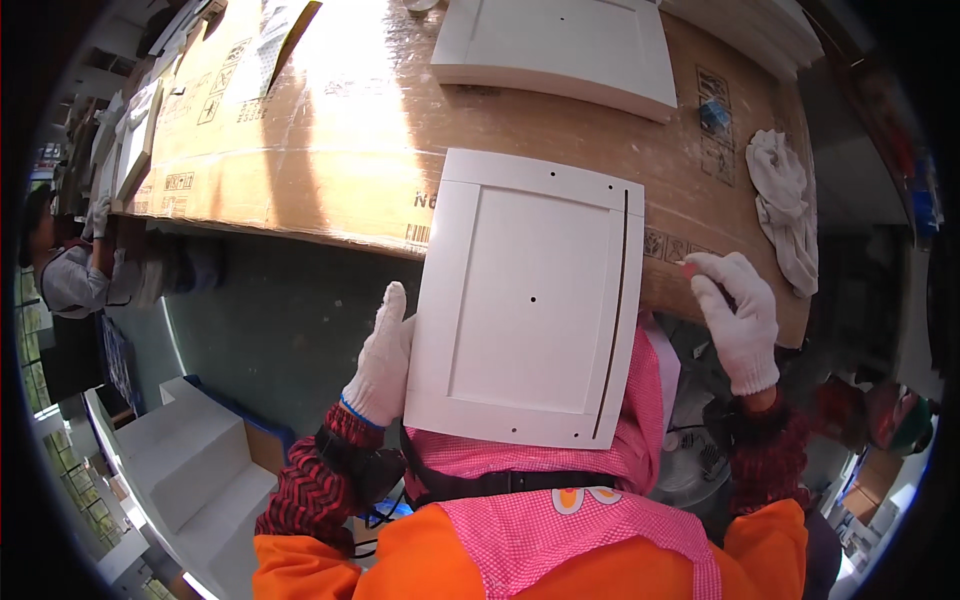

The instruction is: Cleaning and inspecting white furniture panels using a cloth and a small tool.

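A white framed panel [533, 330], like a cabinet door, lies tilted between the table's front edge and my body. It has small dark holes and a long dark groove along its right side. My left hand [384, 360], in a white knit glove, grips the panel's left edge, with some fingers hidden by it. To the right of the panel and apart from it, my gloved right hand [738, 315] pinches a small reddish piece [688, 269] between thumb and fingers. That piece is too small to name.
A cardboard-covered table [350, 185] spans the front, bearing a stack of white panels [560, 50], a small blue block [714, 115] and a crumpled white cloth [780, 200]. White boxy pieces [200, 460] stand at lower left. Another person [85, 270] works at far left.
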Demonstrator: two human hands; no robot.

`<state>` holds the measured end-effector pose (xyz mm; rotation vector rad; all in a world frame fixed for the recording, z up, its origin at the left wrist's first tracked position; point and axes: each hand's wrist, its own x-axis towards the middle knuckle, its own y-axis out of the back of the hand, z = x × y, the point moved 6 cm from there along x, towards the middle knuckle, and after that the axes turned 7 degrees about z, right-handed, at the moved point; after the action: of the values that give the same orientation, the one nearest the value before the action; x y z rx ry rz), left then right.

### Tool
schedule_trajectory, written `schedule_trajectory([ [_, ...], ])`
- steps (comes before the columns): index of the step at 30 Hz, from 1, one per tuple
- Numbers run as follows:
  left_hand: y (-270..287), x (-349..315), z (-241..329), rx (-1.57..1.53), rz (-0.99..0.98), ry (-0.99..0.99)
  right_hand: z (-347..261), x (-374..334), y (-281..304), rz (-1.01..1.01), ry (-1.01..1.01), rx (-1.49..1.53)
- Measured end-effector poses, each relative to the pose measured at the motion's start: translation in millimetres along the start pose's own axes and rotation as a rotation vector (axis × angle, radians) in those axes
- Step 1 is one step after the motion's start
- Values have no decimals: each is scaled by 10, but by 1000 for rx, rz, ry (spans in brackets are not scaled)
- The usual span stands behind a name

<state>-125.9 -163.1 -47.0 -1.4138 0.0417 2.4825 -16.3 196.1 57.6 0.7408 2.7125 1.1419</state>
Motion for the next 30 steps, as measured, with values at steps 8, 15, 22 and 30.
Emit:
schedule_trajectory([
  [8,-556,-305,-355,-483,-295,91,-1024,-789,-945,-649,57,335],
  [15,-593,-508,-345,-324,-96,-343,-864,-885,-261,-174,-133,306],
  [22,-566,53,-312,-310,13,-459,-280,-511,-222,199,-225,244],
  [30,-913,554,-405,-392,-288,-292,-114,427,-729,235,149,-2],
])
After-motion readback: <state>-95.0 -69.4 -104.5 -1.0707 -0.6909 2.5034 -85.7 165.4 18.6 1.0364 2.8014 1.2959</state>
